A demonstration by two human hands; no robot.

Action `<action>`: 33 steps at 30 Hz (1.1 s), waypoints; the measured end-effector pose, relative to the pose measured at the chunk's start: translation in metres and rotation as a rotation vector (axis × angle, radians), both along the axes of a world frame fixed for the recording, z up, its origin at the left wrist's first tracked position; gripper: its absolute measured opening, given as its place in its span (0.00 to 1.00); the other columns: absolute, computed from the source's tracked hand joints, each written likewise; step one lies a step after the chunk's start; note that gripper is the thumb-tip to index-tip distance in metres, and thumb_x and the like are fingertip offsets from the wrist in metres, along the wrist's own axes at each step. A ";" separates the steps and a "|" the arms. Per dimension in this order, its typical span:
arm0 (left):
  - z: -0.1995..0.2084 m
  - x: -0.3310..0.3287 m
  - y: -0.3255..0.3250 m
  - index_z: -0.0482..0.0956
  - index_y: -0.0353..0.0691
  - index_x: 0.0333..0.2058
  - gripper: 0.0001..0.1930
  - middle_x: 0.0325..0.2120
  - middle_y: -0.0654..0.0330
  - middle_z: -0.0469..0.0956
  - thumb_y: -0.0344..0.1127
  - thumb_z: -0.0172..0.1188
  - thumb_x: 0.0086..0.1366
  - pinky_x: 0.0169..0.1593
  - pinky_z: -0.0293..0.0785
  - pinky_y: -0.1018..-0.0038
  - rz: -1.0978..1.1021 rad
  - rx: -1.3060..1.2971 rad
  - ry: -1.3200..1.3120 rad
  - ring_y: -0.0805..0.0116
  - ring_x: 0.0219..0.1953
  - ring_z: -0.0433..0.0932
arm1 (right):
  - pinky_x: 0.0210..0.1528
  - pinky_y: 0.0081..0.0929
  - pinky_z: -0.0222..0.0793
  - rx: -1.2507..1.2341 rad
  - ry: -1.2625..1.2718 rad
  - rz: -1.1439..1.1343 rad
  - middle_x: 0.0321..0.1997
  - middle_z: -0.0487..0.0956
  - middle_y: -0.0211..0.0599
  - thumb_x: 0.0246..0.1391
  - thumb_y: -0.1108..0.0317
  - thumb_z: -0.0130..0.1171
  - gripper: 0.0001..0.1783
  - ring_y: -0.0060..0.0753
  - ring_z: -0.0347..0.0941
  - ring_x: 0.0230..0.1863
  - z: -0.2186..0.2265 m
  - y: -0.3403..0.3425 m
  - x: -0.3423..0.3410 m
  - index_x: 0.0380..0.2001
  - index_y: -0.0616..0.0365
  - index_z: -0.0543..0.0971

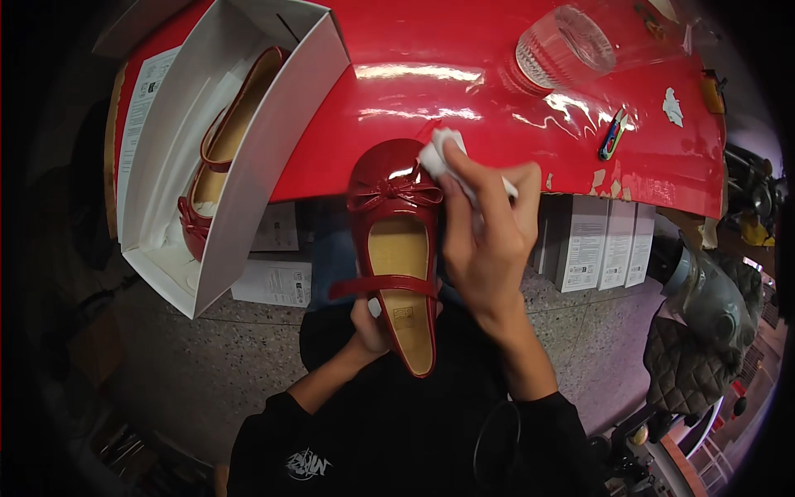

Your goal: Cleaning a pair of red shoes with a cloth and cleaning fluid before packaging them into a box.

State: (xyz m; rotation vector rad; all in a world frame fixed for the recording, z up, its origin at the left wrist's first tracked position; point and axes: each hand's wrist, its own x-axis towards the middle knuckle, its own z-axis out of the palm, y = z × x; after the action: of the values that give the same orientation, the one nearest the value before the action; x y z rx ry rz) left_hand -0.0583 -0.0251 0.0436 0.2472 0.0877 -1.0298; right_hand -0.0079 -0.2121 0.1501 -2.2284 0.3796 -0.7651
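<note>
A dark red patent ballet flat (360, 240) with a bow at the toe and a strap across the opening is held up in front of me, toe pointing away. My left hand (369, 328) grips it from below near the heel; most of its fingers are hidden behind the shoe. Pinched in my right hand (493, 232) is a folded white cloth or tissue (443, 151), pressed to the right side of the glossy toe. The matching red shoe (217, 166) lies in an open white shoebox (273, 141) on the left.
A red-covered table (331, 170) spans the far side. On it stand a clear ribbed cup (565, 48) and small thread snips (613, 134), beside a torn white scrap (672, 108). White boxes (586, 240) stand under the table. A quilted dark cover (687, 364) is at the right.
</note>
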 end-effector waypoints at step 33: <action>0.002 0.010 0.022 0.66 0.32 0.64 0.42 0.53 0.47 0.78 0.68 0.26 0.76 0.54 0.83 0.62 -0.003 0.366 0.005 0.59 0.52 0.83 | 0.39 0.35 0.73 -0.308 0.377 0.416 0.37 0.68 0.38 0.42 0.88 0.62 0.35 0.37 0.71 0.38 0.039 -0.064 0.034 0.55 0.49 0.82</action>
State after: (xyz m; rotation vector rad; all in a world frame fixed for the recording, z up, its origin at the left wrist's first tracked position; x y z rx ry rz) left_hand -0.0479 -0.0026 0.0453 0.5773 0.2815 -1.0135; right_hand 0.0264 -0.2760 0.1894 -2.6248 -0.0381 -0.1878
